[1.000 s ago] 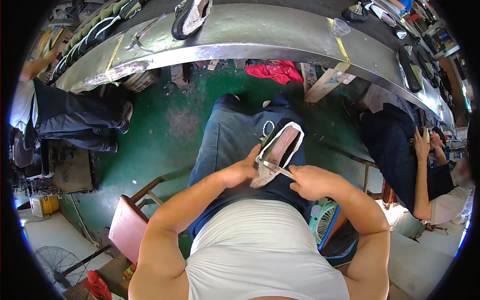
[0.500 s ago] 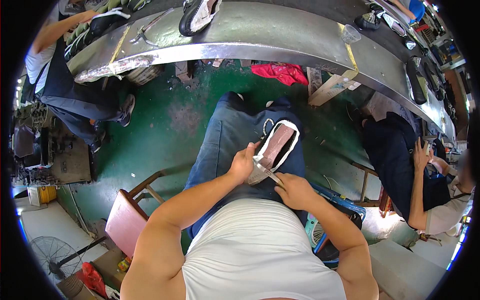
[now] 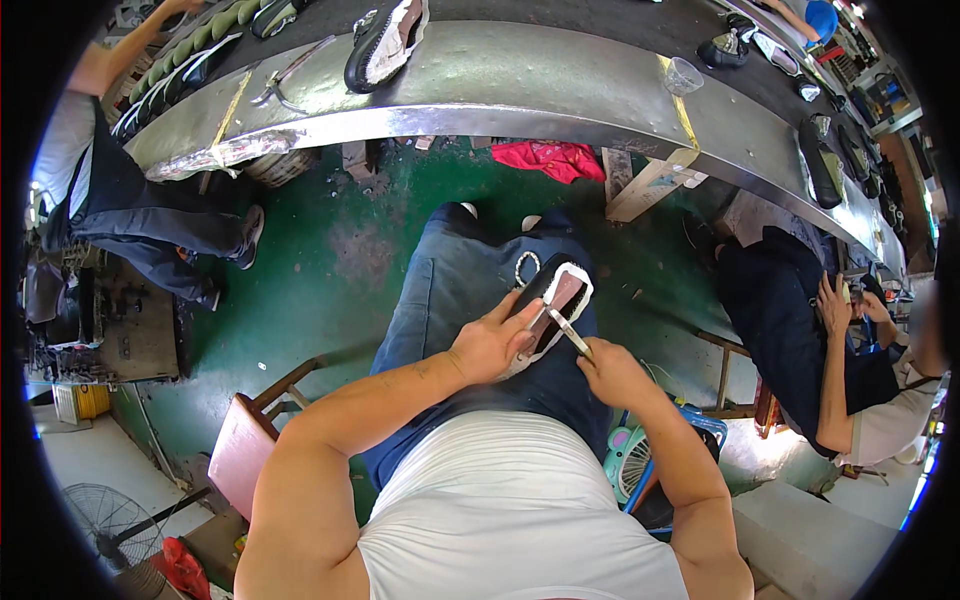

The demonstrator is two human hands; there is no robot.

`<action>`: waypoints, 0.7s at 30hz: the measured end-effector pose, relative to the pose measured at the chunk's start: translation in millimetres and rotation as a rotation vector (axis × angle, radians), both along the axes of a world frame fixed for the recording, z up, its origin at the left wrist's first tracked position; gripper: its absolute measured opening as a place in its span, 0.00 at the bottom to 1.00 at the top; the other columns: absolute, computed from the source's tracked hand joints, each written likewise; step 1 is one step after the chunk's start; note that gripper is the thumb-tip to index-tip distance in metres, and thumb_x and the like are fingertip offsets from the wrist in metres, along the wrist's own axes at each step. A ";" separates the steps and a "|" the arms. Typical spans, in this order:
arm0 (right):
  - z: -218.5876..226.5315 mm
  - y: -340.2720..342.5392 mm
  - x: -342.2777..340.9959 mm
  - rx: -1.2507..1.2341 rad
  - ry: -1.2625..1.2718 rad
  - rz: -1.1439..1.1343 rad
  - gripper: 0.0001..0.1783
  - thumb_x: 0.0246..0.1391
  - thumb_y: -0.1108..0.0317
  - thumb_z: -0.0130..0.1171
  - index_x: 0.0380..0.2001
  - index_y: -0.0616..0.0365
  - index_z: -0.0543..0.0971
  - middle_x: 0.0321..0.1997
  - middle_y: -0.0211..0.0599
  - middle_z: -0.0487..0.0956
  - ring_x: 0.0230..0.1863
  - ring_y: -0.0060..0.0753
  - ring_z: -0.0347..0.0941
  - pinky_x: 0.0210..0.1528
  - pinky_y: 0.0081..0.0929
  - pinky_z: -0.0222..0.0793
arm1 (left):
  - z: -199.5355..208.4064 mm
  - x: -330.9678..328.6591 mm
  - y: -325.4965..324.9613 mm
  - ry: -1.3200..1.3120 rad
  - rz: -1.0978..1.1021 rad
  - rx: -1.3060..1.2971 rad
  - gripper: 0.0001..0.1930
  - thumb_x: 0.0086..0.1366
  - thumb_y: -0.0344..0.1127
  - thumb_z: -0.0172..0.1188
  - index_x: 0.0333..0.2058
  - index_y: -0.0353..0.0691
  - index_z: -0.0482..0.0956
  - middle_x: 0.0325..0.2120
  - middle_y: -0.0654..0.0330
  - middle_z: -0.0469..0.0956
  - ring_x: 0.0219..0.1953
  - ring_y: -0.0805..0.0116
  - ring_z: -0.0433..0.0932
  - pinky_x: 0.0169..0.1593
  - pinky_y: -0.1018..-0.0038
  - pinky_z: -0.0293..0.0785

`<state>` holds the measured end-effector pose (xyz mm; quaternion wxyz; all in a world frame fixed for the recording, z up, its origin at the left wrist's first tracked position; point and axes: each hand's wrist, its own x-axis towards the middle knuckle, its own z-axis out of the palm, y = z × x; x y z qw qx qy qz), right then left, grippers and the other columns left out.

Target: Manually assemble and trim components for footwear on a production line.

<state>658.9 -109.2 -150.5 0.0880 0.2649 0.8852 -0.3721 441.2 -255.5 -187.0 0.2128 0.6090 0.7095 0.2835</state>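
An unsoled dark shoe (image 3: 536, 285) lies on my lap, its underside facing up with a brownish-pink middle and a white edge. My left hand (image 3: 492, 347) is closed around its near left side, the thumb and fingers close to the white edge. In my right hand (image 3: 614, 374) is a slim tool with a shiny metal end (image 3: 566, 325); its tip touches or nearly touches the shoe's right edge. The tool's exact kind cannot be made out. A white looped cord (image 3: 526, 266) hangs at the shoe's far left side.
Ahead runs a metal-edged bench (image 3: 520, 75) with another shoe (image 3: 385, 50), pincers (image 3: 285, 80) and a clear cup (image 3: 683, 77). A red cloth (image 3: 550, 160) lies beneath. People work on both sides. A pink-seated stool (image 3: 240, 455) stands left, a green fan (image 3: 628, 458) right.
My left hand has slid forward along the shoe, covering more of its near part. My right hand and the tool have moved right and the tool points along the shoe's right edge.
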 end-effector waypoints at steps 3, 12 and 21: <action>51.9 20.1 -18.8 -0.457 -0.275 -0.180 0.13 0.62 0.64 0.55 0.41 0.65 0.75 0.38 0.59 0.79 0.44 0.61 0.76 0.46 0.48 0.72 | -0.1 -9.1 0.6 0.047 -0.034 -0.130 0.28 0.73 0.45 0.49 0.69 0.57 0.58 0.64 0.39 0.62 0.46 0.40 0.81 0.47 0.58 0.81; 7.6 24.0 -44.4 -0.069 0.032 -0.105 0.20 0.67 0.55 0.49 0.38 0.66 0.73 0.35 0.63 0.79 0.40 0.67 0.75 0.44 0.53 0.70 | 50.6 -14.2 20.0 0.140 -0.189 -0.445 0.34 0.71 0.55 0.50 0.71 0.63 0.52 0.65 0.34 0.58 0.43 0.37 0.82 0.46 0.55 0.81; 15.3 8.1 -26.0 -0.053 -0.077 -0.027 0.22 0.68 0.52 0.47 0.40 0.66 0.73 0.34 0.61 0.79 0.38 0.67 0.76 0.42 0.54 0.70 | -23.5 6.1 -46.7 -0.633 0.264 -0.255 0.33 0.77 0.45 0.43 0.69 0.26 0.48 0.68 0.38 0.57 0.70 0.52 0.59 0.70 0.69 0.53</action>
